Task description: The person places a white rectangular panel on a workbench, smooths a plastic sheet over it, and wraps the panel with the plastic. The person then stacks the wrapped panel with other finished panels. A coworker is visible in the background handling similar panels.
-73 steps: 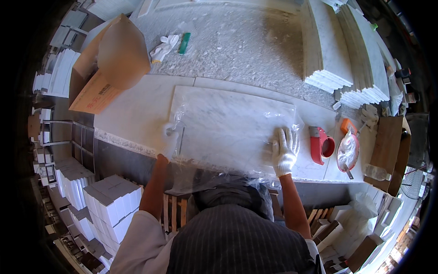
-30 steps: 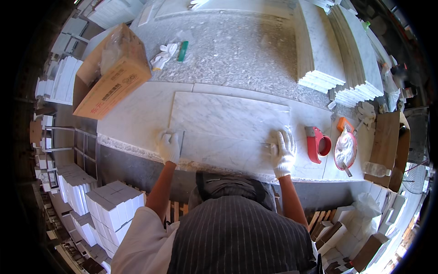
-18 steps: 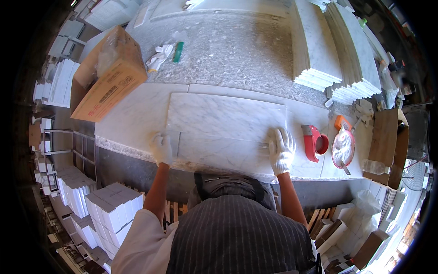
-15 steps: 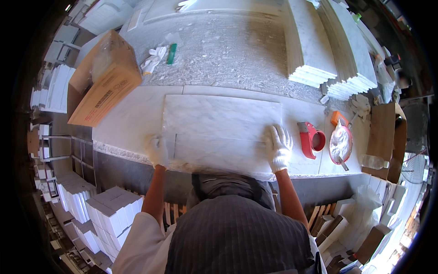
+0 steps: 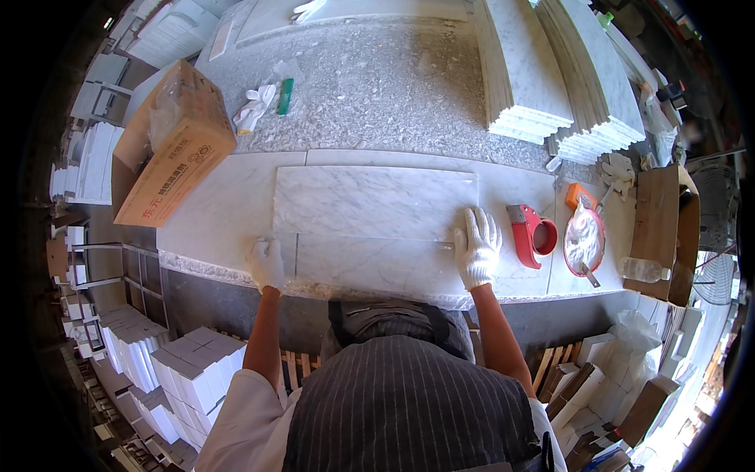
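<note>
The left hand (image 5: 266, 263) looks curled; I cannot tell if its fingers grip anything; the right hand (image 5: 477, 250) lies flat, fingers straight, by the near right corner of the stone slab (image 5: 376, 200) on the table (image 5: 206, 193); 1 red tape holder (image 5: 522, 236) sits nearby.

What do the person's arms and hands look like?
The left hand and right hand each wear a white, knitted-looking glove ending around the wrist. The forearms are bare. Higher up are pale sleeves, beside a dark, pinstriped top.
</note>
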`<action>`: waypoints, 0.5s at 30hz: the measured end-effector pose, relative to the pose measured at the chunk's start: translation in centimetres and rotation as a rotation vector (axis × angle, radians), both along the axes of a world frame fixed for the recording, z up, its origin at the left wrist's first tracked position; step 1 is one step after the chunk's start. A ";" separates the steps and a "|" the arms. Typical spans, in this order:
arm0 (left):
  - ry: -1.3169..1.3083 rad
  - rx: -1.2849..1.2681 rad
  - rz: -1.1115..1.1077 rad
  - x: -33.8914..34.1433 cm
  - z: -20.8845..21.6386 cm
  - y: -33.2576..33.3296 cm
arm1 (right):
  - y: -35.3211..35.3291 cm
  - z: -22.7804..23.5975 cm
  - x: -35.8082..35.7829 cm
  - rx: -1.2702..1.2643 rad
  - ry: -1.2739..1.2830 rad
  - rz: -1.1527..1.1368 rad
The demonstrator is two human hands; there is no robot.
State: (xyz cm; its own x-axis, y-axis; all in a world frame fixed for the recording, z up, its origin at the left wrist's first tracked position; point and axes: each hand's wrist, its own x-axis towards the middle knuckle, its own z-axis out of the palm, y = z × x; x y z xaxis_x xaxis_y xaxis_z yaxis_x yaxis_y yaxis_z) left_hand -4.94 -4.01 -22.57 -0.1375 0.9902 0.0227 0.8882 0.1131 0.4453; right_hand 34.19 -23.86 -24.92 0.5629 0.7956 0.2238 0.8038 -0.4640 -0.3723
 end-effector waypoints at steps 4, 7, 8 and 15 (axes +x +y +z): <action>-0.055 0.052 0.127 1.3 0.5 -0.1 | 0.0 -0.1 -0.2 -0.034 -0.005 -0.008; 0.093 -0.033 -0.023 8.2 7.0 -0.4 | -0.1 -0.2 0.0 -0.077 -0.028 -0.034; 0.146 0.178 -0.158 8.8 4.9 -1.3 | 0.0 -0.2 -0.1 -0.093 -0.039 -0.028; 0.089 0.330 -1.256 22.7 -1.5 -4.6 | 0.2 -0.3 -0.4 -0.078 -0.039 -0.014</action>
State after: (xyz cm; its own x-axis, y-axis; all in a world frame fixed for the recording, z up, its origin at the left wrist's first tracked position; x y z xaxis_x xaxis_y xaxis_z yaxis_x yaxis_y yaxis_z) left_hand 17.80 -8.58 -24.03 0.8881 0.3861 0.2495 0.3340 -0.9148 0.2270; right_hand 33.80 -23.64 -25.22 0.5666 0.8034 0.1831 0.8099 -0.5021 -0.3031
